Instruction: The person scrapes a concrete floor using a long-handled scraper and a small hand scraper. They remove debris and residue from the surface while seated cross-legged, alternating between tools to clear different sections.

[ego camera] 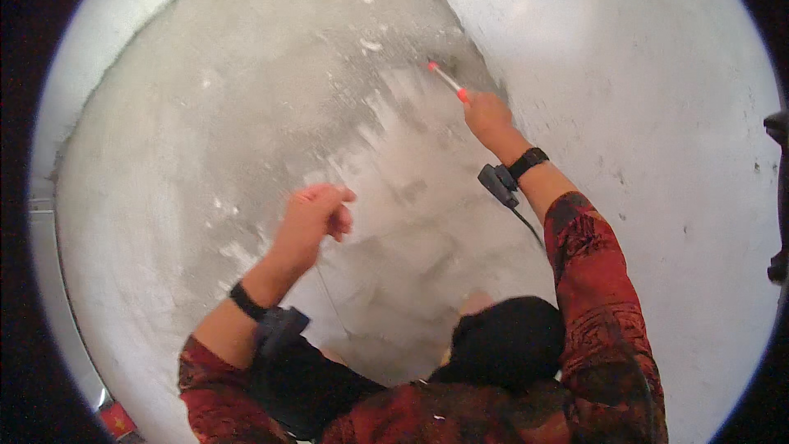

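My right hand (490, 117) grips a slim tool (449, 79) with red-orange ends and a pale shaft. The tool reaches up and left towards a dark patch of the grey concrete floor (265, 117), close to where the floor meets the wall on the right. Its working tip is too blurred to tell its kind. My left hand (317, 216) hangs above the floor, left of the middle, with the fingers loosely curled and nothing visible in them. Beneath the hands, the floor shows whitish smears and darker, damp-looking patches.
A pale wall (647, 166) rises along the right, with dark marks on it. Another pale wall (123, 12) borders the floor at upper left. A red item (116, 420) lies at lower left. Black devices are strapped to both wrists; a cable (527, 225) trails from the right one.
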Motion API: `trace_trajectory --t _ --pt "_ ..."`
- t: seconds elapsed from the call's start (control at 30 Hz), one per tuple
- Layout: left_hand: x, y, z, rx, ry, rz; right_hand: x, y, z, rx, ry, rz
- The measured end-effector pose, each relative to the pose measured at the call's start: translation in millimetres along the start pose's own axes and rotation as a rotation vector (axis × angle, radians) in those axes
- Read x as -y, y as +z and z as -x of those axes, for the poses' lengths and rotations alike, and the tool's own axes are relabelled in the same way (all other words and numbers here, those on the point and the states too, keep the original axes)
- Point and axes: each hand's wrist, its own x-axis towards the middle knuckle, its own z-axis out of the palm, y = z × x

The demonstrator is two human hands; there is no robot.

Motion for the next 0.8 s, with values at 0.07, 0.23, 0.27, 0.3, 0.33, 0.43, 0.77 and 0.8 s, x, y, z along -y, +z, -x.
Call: trace_trajectory --t 0.07,0.23,0.27,0.3,0.33,0.43,0.77,0.8 --pt "2.5 0.2 -4.6 0.011 -0.018 0.012 -2.5 11.8 -20.4 -0.007 -0.022 -0.087" --pt "8.1 -13.8 -9.2 0.005 -0.006 0.022 -21.2 -28.2 43.6 0.076 0.027 -0.007" --pt "9.2 -14.8 -9.6 0.040 0.006 0.017 -22.7 -43.5 67.3 0.165 0.068 -0.002" --pt "10.5 -15.2 -11.2 0.017 -0.010 -0.005 -24.8 -58.6 91.9 0.163 0.029 -0.033" --pt "11.3 -14.8 -12.9 0.019 -0.012 -0.016 -26.0 -72.5 113.6 0.185 0.119 -0.018" --pt "14.8 -11.1 -20.2 0.006 -0.024 -0.031 -37.0 -105.7 165.5 0.205 0.232 0.025" --pt "21.3 4.5 -39.4 0.015 -0.054 -0.021 -93.6 -88.1 136.7 0.178 0.292 0.002" --pt "21.7 9.2 -42.2 0.044 -0.045 -0.027 -93.4 -88.4 139.2 0.148 0.312 0.029"
